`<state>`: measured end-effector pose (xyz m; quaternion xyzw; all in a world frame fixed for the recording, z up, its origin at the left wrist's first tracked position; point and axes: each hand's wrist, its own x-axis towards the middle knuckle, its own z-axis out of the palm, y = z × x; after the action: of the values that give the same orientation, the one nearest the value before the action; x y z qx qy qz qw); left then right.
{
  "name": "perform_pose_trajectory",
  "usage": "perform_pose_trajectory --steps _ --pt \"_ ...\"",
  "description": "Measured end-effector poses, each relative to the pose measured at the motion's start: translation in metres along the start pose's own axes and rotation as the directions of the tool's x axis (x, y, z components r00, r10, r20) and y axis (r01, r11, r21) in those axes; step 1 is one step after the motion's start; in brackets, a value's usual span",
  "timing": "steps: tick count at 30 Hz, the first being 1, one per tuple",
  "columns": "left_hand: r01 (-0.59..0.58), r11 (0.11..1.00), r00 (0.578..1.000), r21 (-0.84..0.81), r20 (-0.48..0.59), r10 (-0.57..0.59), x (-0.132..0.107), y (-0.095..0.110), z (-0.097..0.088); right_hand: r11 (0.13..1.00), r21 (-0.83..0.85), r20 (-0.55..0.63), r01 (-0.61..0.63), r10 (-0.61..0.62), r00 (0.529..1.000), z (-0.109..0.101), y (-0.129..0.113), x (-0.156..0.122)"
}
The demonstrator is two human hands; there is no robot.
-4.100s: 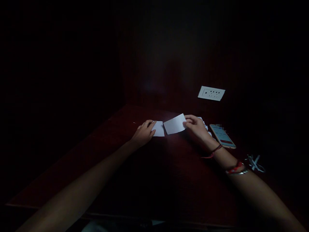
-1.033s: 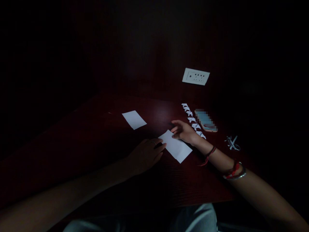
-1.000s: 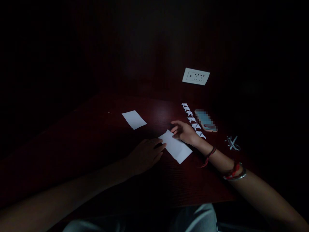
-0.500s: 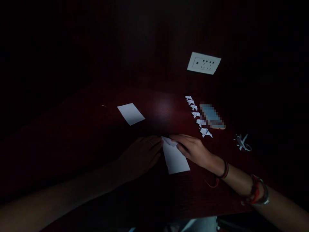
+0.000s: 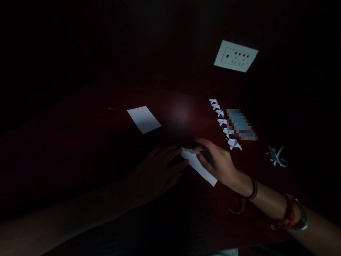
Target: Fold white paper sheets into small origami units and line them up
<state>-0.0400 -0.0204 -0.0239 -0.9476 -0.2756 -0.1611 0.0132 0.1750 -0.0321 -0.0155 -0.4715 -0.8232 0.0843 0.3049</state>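
A white piece of paper (image 5: 200,167) lies slanted on the dark red table between my hands, showing as a narrow strip with a fold at its top end. My left hand (image 5: 162,167) is in shadow on its left, fingers stretched and apart, fingertips touching the paper's upper left edge. A ring shows on one finger. On the other side, my right hand (image 5: 217,160) has its fingers bent over the upper right of the paper and grips that edge; its fingertips are partly hidden. Bracelets circle the right wrist.
A white paper sheet (image 5: 144,120) lies farther back on the left. Several small folded paper figures (image 5: 222,122) stand in a row beside a blurred-out phone-like object (image 5: 242,124). Thin white scraps (image 5: 277,157) lie at right. A wall socket (image 5: 236,56) is behind.
The paper between my hands has turned and looks narrower than before. My right hand has shifted slightly right with its fingers more bent. The view has tilted slightly.
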Motion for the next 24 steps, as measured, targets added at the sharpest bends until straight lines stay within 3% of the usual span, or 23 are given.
perform_pose_trajectory --steps 4,6,20,24 --pt "0.042 0.999 0.999 0.014 -0.014 -0.042 -0.0012 0.0016 -0.0013 0.972 0.0 0.114 0.233 -0.232 0.966 -0.0058 0.0058 -0.0097" --pt "0.038 0.999 0.999 0.023 -0.023 -0.037 -0.0018 0.0013 -0.0026 0.956 0.024 0.153 0.292 -0.292 0.944 -0.0086 0.0077 -0.0106" --pt "0.05 0.997 0.997 0.059 -0.063 -0.047 -0.0048 0.0012 -0.0026 0.958 0.163 0.156 0.236 -0.261 0.953 -0.0106 0.0104 -0.0033" --pt "-0.014 0.997 0.999 0.07 -0.037 0.017 -0.0017 0.0018 -0.005 0.948 0.161 0.136 0.274 -0.297 0.945 -0.0097 0.0107 -0.0042"
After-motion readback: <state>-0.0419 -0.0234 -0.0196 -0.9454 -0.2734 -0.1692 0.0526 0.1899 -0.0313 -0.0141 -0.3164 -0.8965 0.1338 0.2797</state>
